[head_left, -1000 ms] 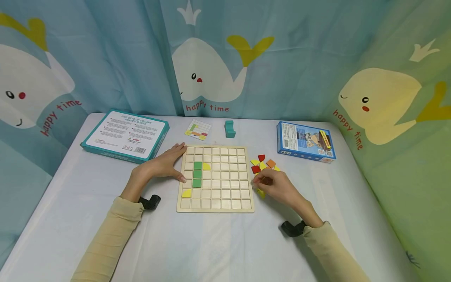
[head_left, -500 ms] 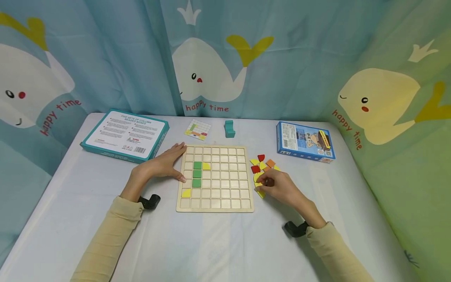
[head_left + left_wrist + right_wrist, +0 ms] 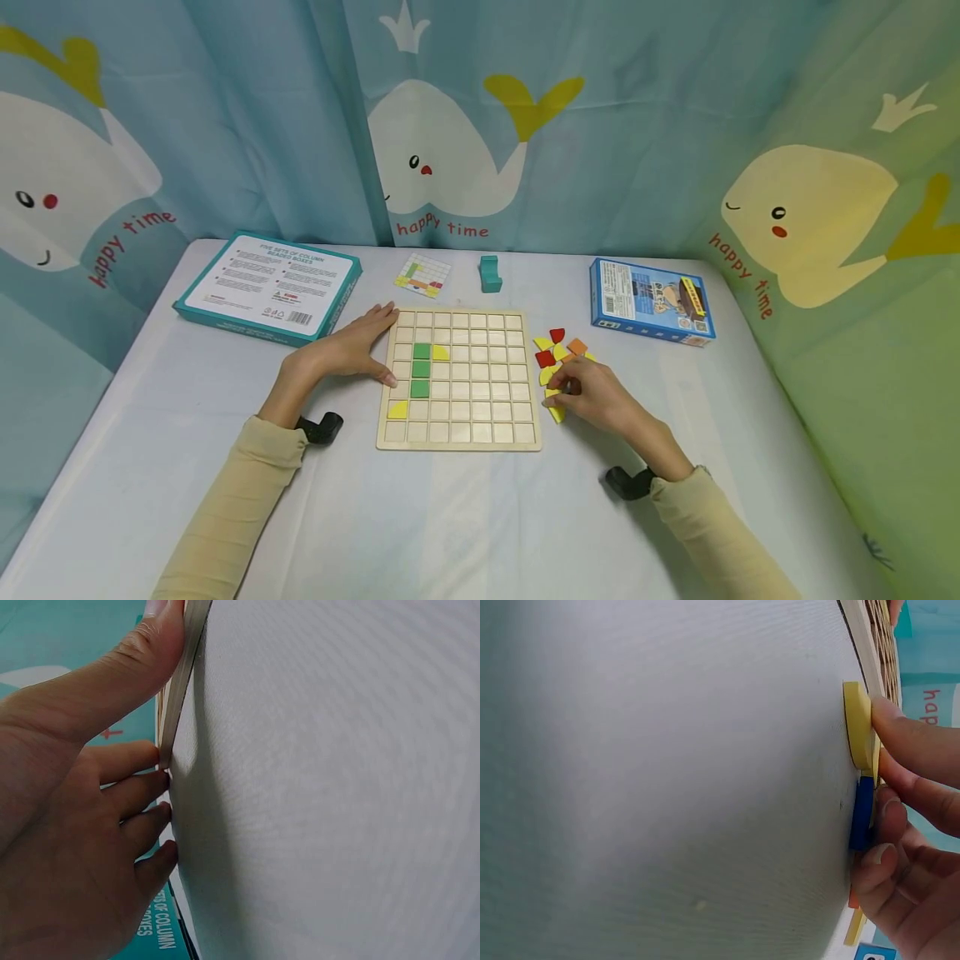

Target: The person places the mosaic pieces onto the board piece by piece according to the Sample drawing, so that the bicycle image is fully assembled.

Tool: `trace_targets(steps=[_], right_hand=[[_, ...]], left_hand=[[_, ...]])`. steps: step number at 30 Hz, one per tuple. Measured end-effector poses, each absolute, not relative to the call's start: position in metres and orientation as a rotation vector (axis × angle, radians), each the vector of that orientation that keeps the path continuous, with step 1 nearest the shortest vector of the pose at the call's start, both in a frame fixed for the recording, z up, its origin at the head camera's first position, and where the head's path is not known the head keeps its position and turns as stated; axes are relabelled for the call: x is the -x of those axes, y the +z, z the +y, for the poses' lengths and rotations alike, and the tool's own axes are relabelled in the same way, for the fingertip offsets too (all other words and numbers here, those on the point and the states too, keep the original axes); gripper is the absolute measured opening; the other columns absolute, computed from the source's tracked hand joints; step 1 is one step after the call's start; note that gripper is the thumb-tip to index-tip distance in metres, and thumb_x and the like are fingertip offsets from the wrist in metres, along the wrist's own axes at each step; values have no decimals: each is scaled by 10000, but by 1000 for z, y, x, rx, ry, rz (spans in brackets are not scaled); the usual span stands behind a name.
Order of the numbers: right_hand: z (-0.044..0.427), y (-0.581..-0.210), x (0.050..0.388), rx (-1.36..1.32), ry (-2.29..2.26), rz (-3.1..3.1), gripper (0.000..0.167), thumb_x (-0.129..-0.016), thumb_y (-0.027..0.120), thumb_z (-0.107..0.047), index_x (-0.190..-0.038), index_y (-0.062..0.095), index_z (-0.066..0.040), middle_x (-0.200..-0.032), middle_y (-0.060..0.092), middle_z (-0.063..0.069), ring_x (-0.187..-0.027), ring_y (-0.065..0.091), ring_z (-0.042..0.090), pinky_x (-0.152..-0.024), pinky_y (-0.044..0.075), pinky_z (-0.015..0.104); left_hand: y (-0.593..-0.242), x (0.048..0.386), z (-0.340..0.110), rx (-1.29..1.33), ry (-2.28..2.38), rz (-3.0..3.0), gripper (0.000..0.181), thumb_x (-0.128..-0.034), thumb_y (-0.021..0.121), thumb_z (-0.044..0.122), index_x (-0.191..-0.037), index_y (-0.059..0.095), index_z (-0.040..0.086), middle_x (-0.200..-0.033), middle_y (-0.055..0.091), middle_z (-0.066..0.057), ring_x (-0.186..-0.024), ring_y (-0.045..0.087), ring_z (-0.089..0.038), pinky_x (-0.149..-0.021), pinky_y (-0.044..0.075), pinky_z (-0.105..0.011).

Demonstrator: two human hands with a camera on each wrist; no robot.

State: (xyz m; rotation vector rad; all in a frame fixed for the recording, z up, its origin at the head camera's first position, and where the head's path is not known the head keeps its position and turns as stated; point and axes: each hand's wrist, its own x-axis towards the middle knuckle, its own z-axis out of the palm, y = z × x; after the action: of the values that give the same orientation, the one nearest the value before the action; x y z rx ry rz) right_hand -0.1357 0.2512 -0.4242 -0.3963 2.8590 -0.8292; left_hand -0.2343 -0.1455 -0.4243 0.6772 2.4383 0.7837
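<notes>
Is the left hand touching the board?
Touching. The left wrist view shows the left hand with its thumb against the edge of the board, no gap between them.

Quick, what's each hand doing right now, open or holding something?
Left hand: open, touching the left edge of the wooden grid board.
Right hand: at a yellow piece; cannot tell whether it's gripping it.

Teal box (image 3: 268, 279), blue box (image 3: 651, 302), whale-print curtain (image 3: 637, 183)

Plain beige sleeves (image 3: 225, 508), a rounded black camera (image 3: 322, 428) at each wrist.
</notes>
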Motion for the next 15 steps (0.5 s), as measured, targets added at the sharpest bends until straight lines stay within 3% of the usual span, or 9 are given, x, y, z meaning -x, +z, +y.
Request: trace_targets(steps=[9,15], right_hand=[[252,-424,135,428,-860,2838,171,-841,847,-99,-876,685,-56,-833,592,24,-732,500,142,-602,417,207],[251,-425,136,460,-858,2856,189,-847,845,-121,-927,700,-30,-826,654,23,-733,550,125,-626,495,208]], left_hand=[[-422,234,-144,-677,786,2436,1184,-784,905,313,-1634,149,-17,-1733,44,-176,-1600,-28,-391,-1296,65,-578],[-423,234,-145,-674,781,2438,1182,-789,902,313,-1635,145,-17,-1733,43,-175,-1600,-29,-391,-1296,64,-580]])
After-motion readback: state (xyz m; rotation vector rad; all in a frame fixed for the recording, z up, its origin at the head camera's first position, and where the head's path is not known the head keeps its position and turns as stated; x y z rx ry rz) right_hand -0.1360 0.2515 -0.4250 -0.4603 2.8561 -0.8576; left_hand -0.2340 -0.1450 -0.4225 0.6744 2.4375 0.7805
